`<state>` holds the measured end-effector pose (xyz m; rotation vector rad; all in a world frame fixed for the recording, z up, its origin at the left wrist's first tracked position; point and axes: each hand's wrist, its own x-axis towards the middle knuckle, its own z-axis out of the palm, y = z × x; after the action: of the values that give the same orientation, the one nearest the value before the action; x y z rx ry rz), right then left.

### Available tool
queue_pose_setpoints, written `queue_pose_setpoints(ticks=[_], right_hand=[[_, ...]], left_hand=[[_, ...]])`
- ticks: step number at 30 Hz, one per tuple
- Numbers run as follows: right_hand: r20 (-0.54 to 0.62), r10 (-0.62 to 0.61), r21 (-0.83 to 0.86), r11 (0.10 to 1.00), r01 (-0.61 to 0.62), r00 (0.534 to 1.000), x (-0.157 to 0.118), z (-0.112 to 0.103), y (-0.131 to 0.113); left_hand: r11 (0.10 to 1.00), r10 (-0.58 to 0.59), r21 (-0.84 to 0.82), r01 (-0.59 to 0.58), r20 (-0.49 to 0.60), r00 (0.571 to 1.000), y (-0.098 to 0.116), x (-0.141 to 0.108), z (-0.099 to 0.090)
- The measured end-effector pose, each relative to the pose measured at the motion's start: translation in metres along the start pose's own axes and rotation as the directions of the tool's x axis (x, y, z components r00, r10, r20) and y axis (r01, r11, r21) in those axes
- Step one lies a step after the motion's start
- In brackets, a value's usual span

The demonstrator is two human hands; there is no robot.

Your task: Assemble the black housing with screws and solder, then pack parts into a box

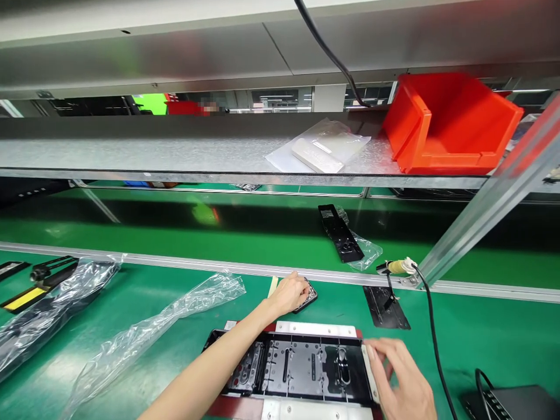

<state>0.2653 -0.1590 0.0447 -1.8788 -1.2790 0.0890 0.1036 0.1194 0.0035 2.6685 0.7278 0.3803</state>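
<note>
A long black plastic housing (pixel 301 368) lies in a fixture with white blocks (pixel 315 329) and dark red edges. My left hand (pixel 289 293) reaches across its left part to a small dark tray of tiny parts (pixel 308 296) behind it. The fingers are bent down into the tray, and whatever they pinch is hidden. My right hand (pixel 396 373) is at the fixture's right end, its thumb and fingers apart and touching the white end block (pixel 370 373). A pale strip (pixel 273 286) lies just left of my left hand.
Clear plastic bags (pixel 161 324) and a wrapped dark part (pixel 56 309) lie at left. An electric tool (pixel 397 267) with a black cable stands at right by a slanted post (pixel 485 204). A red bin (pixel 450 125) sits on the shelf (pixel 175 146) above.
</note>
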Motion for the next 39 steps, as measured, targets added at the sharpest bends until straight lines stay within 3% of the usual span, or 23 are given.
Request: queue_pose_setpoints(ticks=[3,6,11,15,19,22,25,28,32,35,37,39], right_hand=[[-0.031,0.283,0.164,0.947,-0.274,0.959,0.045,0.002,-0.002],[-0.199,0.420,0.302,0.886,-0.353,0.885,0.082,0.011,0.001],[-0.475,0.320,0.217,0.945,-0.244,0.820,0.121,0.020,-0.004],[-0.553,0.185,0.113,0.983,-0.146,0.813,0.145,0.021,-0.002],[-0.587,0.149,0.091,0.989,-0.118,0.796,0.161,0.018,0.005],[-0.603,0.145,0.102,0.989,-0.104,0.784,0.161,0.006,0.001],[-0.665,0.129,0.170,0.985,-0.019,0.736,0.150,-0.012,-0.014],[-0.727,0.105,0.221,0.971,0.087,0.678,0.133,-0.033,-0.030],[-0.744,0.056,0.269,0.938,0.221,0.665,0.114,-0.053,-0.041],[-0.775,0.049,0.370,0.843,0.390,0.630,0.105,-0.062,-0.048],[-0.750,0.070,0.471,0.755,0.456,0.658,0.098,-0.066,-0.058],[-0.677,0.103,0.579,0.686,0.441,0.729,0.090,-0.070,-0.071]], left_hand=[[0.998,-0.040,-0.040,0.039,-0.030,0.999,0.002,-0.003,-0.002],[0.986,-0.129,-0.113,0.122,-0.062,0.990,0.006,-0.008,-0.005],[0.948,-0.212,-0.260,0.185,-0.078,0.974,0.021,-0.021,-0.023],[0.934,-0.212,-0.316,0.167,-0.116,0.970,0.048,-0.046,-0.042],[0.932,-0.107,-0.359,0.057,-0.121,0.987,0.081,-0.085,-0.046],[0.914,-0.018,-0.405,-0.022,-0.094,0.995,0.099,-0.110,-0.037],[0.910,0.084,-0.402,-0.100,-0.057,0.995,0.108,-0.122,-0.025],[0.926,0.185,-0.329,-0.187,-0.037,0.982,0.111,-0.124,-0.016],[0.942,0.241,-0.231,-0.243,-0.035,0.970,0.112,-0.123,-0.011],[0.946,0.266,-0.178,-0.271,-0.050,0.963,0.113,-0.123,-0.010],[0.944,0.279,-0.163,-0.285,-0.063,0.958,0.114,-0.123,-0.010],[0.943,0.282,-0.163,-0.291,-0.074,0.956,0.114,-0.124,-0.010]])
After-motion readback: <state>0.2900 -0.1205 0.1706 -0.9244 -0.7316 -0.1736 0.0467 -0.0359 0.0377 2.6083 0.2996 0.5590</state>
